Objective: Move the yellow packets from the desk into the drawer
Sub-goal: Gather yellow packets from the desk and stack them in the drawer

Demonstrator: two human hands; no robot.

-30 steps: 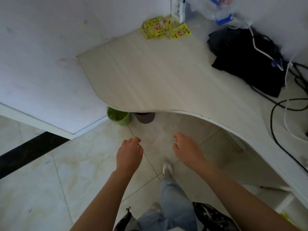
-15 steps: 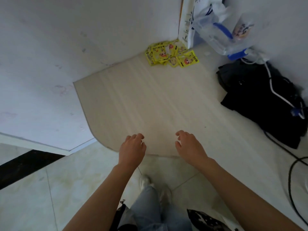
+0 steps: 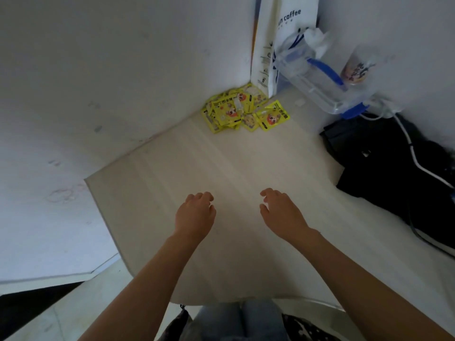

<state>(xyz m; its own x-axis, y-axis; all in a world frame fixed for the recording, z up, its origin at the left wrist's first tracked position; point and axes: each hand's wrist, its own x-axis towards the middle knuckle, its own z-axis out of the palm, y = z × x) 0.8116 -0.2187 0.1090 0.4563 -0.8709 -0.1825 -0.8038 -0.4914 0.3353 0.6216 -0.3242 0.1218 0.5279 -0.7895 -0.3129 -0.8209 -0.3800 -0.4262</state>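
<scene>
Several yellow packets [image 3: 242, 111] lie in a loose heap in the far corner of the pale wooden desk [image 3: 172, 168], against the white wall. My left hand [image 3: 195, 214] and my right hand [image 3: 280, 211] hover side by side over the middle of the desk, well short of the heap. Both hold nothing, and their fingers hang loosely curled. No drawer is in view.
A white paper bag [image 3: 283, 43] printed "coffee" stands in the corner just behind the packets. A clear plastic bag [image 3: 317, 77] with blue handles and a cup [image 3: 357, 70] sit to its right. A black bag [image 3: 398, 163] with cables covers the desk's right side.
I have come up to the desk. Both hands, over the floor a second ago, have advanced over the desktop toward the packets, which now look nearer and larger.
</scene>
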